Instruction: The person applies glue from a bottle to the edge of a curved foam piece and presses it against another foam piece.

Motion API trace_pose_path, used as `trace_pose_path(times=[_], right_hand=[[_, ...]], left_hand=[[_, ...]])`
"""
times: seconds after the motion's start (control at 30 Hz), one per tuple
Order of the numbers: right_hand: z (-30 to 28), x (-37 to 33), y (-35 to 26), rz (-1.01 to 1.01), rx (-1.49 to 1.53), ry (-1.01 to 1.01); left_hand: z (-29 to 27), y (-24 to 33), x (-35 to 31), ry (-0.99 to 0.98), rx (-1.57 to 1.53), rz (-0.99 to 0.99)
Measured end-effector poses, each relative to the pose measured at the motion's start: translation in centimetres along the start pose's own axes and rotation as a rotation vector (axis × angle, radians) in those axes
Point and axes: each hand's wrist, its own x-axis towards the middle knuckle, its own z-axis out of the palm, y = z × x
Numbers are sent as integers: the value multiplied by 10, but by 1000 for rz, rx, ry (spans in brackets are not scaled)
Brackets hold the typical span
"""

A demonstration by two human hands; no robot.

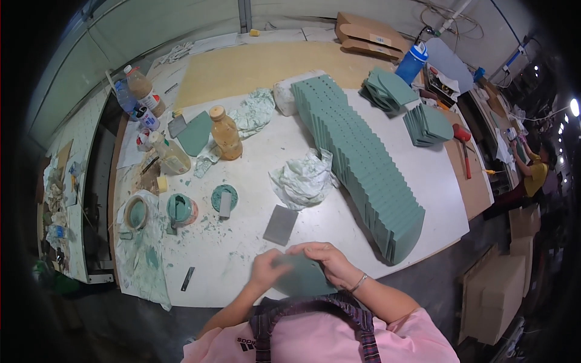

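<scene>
At the table's near edge, a flat green panel (304,279) with one rounded end lies in front of my body. My right hand (330,263) is closed on its upper right edge, thumb and fingers over the rim. My left hand (267,270) is at the panel's left side; its fingertips are smeared by motion, so their grip cannot be made out. Just beyond my hands rests a grey rectangular sanding pad (281,224). A crumpled white cloth (304,179) with green stains lies behind it. To the right, a long overlapping row of green panels (357,163) runs across the table.
Left stand an open jar of green paste (181,209), a round lid with paste (224,198), a tape roll (138,213) and several bottles (226,136). A dark blade (188,279) lies near the front edge. Far right are stacked panels (428,125), a blue jug (413,63) and a red-handled hammer (466,158).
</scene>
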Motion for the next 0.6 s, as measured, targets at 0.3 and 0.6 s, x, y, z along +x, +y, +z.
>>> trace_pose_path(times=[0.3,0.6], right_hand=[[31,38,-40,-38,132,-195],[25,55,-96,-241,90,-314]], left_hand=[[-46,36,47,22,-6,125],[-59,92,110,-28,-144,221]])
